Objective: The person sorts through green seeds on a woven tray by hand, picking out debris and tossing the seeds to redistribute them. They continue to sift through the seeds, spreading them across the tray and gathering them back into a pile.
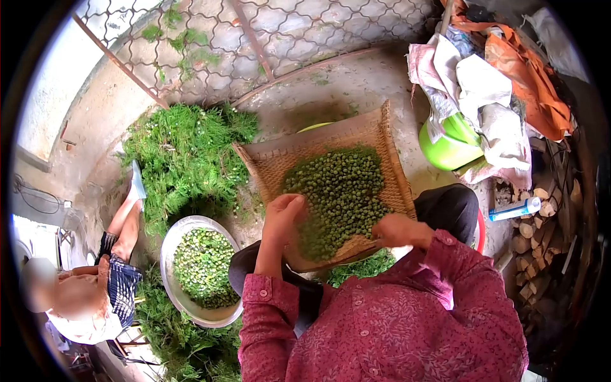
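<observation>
A woven tray (254, 159) lies across my knees, with a heap of small round green pods or fruits (340, 191) on it. My left hand (284, 216) is over the tray's left side beside the heap, its fingers curled and blurred; what they hold, if anything, is hidden. At the tray's lower right edge, my right hand (401, 230) is closed with its fingertips near the heap. Whatever it grips is too small to name.
A metal basin (167, 254) of green and whitish pieces stands at the left, amid piles of feathery greens (184, 146). Another person (95, 293) sits far left. Right are a green bucket (445, 148), sacks (484, 83) and firewood (538, 239). A metal lattice (305, 38) stands ahead.
</observation>
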